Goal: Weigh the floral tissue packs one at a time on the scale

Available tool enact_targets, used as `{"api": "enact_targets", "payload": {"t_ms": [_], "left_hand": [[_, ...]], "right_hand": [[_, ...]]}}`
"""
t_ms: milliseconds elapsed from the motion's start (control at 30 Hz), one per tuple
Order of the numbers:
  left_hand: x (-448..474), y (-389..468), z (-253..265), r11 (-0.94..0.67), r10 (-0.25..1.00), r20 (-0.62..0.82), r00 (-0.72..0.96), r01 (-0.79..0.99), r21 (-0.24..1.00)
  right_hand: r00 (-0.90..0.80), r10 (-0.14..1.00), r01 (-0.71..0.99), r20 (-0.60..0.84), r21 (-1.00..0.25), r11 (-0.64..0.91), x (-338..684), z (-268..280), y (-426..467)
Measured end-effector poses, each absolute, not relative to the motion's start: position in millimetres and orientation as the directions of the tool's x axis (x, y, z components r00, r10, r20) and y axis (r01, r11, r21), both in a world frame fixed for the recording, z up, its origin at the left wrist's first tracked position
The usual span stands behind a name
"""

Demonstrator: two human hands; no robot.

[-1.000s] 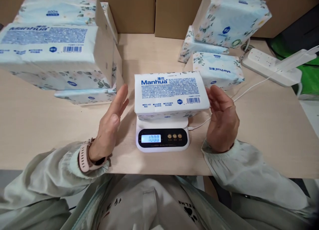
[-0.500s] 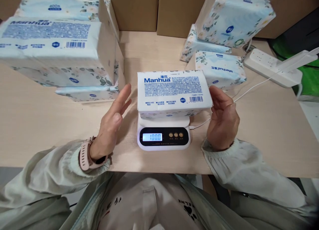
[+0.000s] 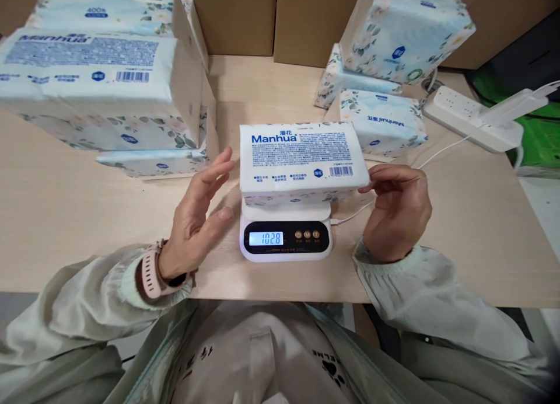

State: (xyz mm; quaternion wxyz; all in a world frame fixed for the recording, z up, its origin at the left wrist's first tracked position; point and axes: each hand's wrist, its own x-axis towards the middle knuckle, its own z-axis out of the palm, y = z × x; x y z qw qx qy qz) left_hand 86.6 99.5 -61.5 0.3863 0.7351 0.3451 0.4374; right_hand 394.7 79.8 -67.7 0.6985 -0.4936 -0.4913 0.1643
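Note:
A white and pale blue tissue pack (image 3: 304, 159) lies on a small white kitchen scale (image 3: 286, 255), its printed underside facing up. The scale's lit display (image 3: 266, 239) reads 102.8. At the pack's right end, my right hand (image 3: 396, 211) has its fingers curled and their tips pinched at the near corner. My left hand (image 3: 199, 220) is held open to the left of the pack and scale, fingers apart and touching neither. A pink-strapped watch (image 3: 151, 272) sits on my left wrist.
Stacked tissue packs (image 3: 100, 94) stand at the left. More packs (image 3: 382, 121) are at the back right, beside a white power strip (image 3: 472, 118). A white cable (image 3: 356, 217) runs from the scale. Cardboard boxes (image 3: 240, 18) line the back of the wooden table (image 3: 258, 89).
The display has gone from 100.0 to 102.8. My right hand's fingers have closed in at the pack's corner. My left thumb has spread out toward the scale.

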Motion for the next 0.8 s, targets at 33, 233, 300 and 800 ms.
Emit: {"api": "enact_targets", "payload": {"t_ms": [33,233,300,800], "left_hand": [[87,99,-61,-0.46,0.848,0.377,0.372,0.167,0.872],[90,98,-60,-0.486,0.838,0.42,0.349,0.123,0.865],[91,98,-60,-0.485,0.841,0.425,0.335,0.119,0.866],[91,106,-64,-0.616,0.765,0.531,0.364,0.172,0.769]], "right_hand": [[0.458,0.717,0.267,0.525,-0.851,0.453,395,-68,79],[0.447,0.711,0.301,0.542,-0.84,0.451,394,-67,79],[0.451,0.719,0.284,0.529,-0.848,0.447,394,-67,80],[0.375,0.775,0.289,0.508,-0.859,0.423,403,-75,79]]}}
